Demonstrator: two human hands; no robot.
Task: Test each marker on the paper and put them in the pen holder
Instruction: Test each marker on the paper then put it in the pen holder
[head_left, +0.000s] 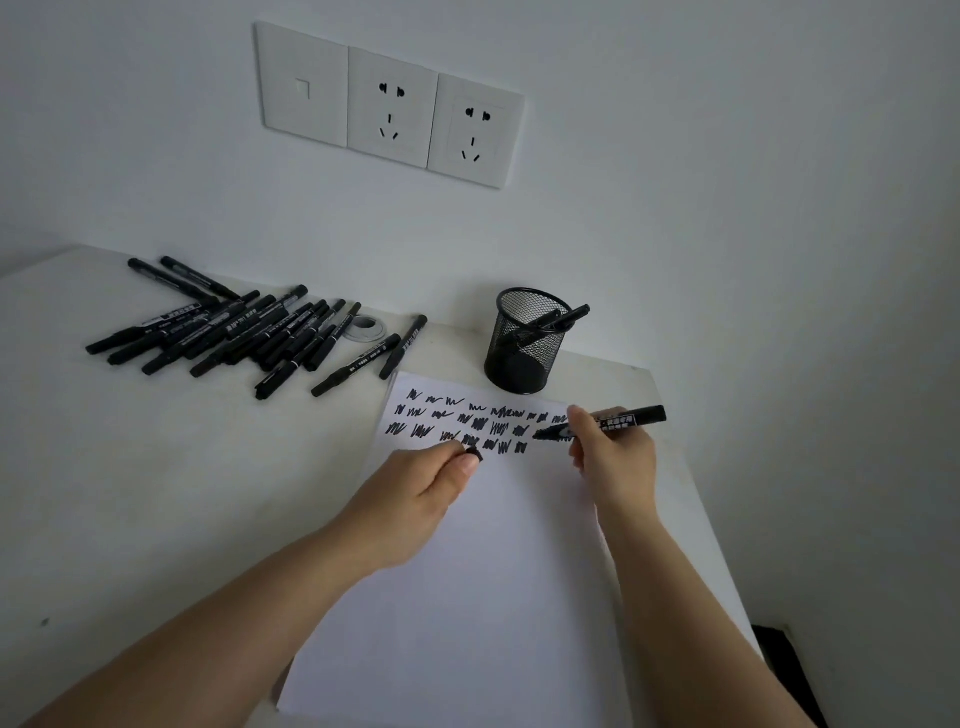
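Gripping an uncapped black marker between thumb and curled fingers, the right hand holds it nearly level over the upper right part of the paper, tip pointing left and sitting at the right end of the lowest row of scribbles. A white label with dark print runs along the marker's barrel (the characters are too small to read). The left hand rests on the paper just below the scribbles, its fingers curled round a small black cap pinched against the thumb.

Three rough rows of black zigzag test marks cross the top of the sheet; they are strokes only, no words. The paper lies on a white tabletop whose far edge meets the wall.

Just beyond the paper's top edge stands a black wire-mesh pen holder, upright, with a couple of black markers leaning inside it, one end poking over the right rim. To the left, well apart from the holder, a loose pile of black markers lies on the tabletop, capped, with white printed labels that cannot be made out either. Two more lie singly between the pile and the paper. A small roll of tape sits partly behind them.

On the wall above is a row of three white plates: one blank-looking, two with socket slots.
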